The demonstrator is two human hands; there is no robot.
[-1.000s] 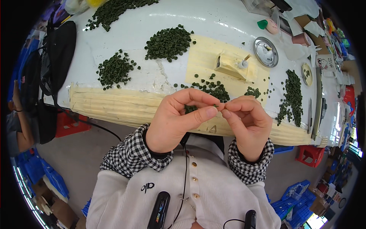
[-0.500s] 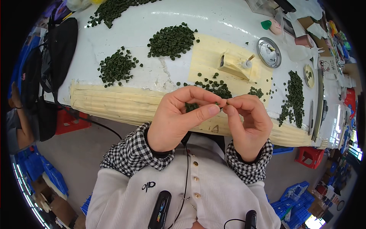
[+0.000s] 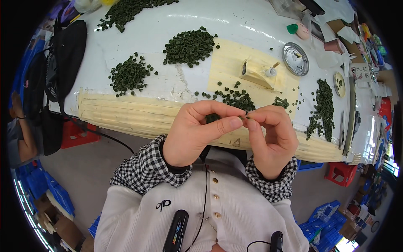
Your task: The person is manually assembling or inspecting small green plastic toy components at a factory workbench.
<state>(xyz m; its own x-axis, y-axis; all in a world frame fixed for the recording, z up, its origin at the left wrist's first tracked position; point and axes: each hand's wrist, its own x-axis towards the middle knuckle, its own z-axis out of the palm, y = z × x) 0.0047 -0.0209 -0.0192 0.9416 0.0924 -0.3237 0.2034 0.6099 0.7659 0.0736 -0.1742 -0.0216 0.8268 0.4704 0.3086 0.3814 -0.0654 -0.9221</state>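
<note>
Over the table's front edge, my left hand (image 3: 197, 135) and my right hand (image 3: 275, 136) meet fingertip to fingertip. Thumb and index finger of the left are closed on a small dark green piece (image 3: 243, 118), mostly hidden by the fingers. My right thumb and index finger pinch together right beside it; a tiny greenish bit shows at their tips, too small to make out. Just beyond the hands lies a loose heap of small round dark green cap-like pieces (image 3: 238, 101), partly covered by my left hand. A smaller cluster (image 3: 281, 102) sits past my right fingers.
More green heaps (image 3: 189, 46) lie farther back, to the left and along the right (image 3: 322, 107). A taped yellowish block with a white tube (image 3: 260, 73) stands on yellow sheeting near a round metal lid (image 3: 295, 59). A black bag (image 3: 69, 59) is at left; tweezers (image 3: 342, 128) at right.
My right hand has shifted slightly left and its fingertips have drawn down and opened a little from the left ones. The left hand has barely moved.
</note>
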